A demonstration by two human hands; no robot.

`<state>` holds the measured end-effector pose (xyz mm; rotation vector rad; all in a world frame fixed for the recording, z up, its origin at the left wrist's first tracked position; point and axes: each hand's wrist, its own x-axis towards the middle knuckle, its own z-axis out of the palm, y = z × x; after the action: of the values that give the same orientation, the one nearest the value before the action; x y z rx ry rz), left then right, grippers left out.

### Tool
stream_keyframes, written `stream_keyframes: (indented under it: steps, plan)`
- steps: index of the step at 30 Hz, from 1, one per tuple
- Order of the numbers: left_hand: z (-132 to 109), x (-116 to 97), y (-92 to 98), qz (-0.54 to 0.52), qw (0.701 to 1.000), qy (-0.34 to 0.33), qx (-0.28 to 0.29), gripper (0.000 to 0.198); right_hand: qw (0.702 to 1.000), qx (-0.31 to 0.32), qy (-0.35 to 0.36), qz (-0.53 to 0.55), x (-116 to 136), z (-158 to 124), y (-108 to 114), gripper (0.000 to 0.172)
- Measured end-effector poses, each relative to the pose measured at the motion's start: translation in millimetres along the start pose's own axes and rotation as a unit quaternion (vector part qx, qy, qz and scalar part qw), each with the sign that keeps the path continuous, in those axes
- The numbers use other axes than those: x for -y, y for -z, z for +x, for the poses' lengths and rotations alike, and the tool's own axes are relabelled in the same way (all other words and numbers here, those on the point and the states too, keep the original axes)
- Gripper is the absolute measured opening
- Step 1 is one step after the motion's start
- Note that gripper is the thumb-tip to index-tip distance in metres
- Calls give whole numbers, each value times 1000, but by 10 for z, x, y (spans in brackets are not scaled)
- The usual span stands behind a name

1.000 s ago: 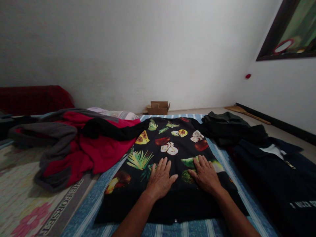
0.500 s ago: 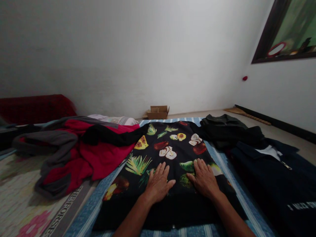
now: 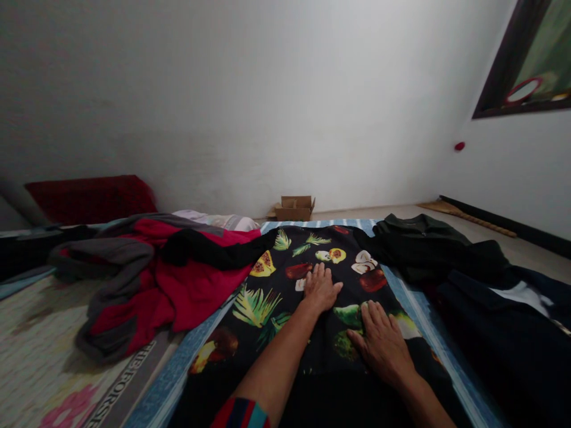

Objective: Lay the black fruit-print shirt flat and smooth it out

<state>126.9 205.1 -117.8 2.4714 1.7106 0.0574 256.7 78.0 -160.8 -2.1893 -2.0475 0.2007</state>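
A black jacket [image 3: 294,333] printed with fruit and leaves lies spread flat, its hem toward me. My left hand [image 3: 320,288] rests flat on its middle, fingers extended, covering part of a white fruit print. Lower and to the right, my right hand [image 3: 384,342] presses flat on the cloth beside a green fruit print, fingers stretched out. Neither hand grips anything. One black sleeve [image 3: 218,249] of the jacket stretches left over a red and grey garment [image 3: 187,291].
Beneath the jacket is a blue striped sheet [image 3: 178,368]. Dark folded clothes, a green one [image 3: 423,229] and a navy one [image 3: 486,333], lie at right. A cardboard box [image 3: 294,208] stands by the wall. A floral mat [image 3: 40,339] spreads at left.
My left hand has slid forward and slightly right over the jacket. My right hand stays on nearly the same spot of the cloth. The view has turned slightly left.
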Motion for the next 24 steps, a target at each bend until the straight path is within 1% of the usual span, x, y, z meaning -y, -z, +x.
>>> stream_keyframes:
  steps: [3, 6, 11, 18, 24]
  plan:
    - [168, 70, -92, 3, 1000, 29, 3, 67, 1000, -3, -1, -2, 3, -2, -8, 71]
    - [237, 147, -148, 1, 999, 39, 16, 70, 1000, 0, -6, 0, 13, 1, 9, 73]
    - [252, 187, -173, 3, 999, 38, 26, 73, 1000, 3, -9, 13, 22, 12, 40, 74]
    - [253, 192, -217, 15, 999, 28, 4, 72, 1000, 20, -17, 16, 32, 16, 76, 75]
    - [246, 200, -229, 21, 999, 25, -9, 72, 1000, 15, -18, 21, 44, 13, 95, 73]
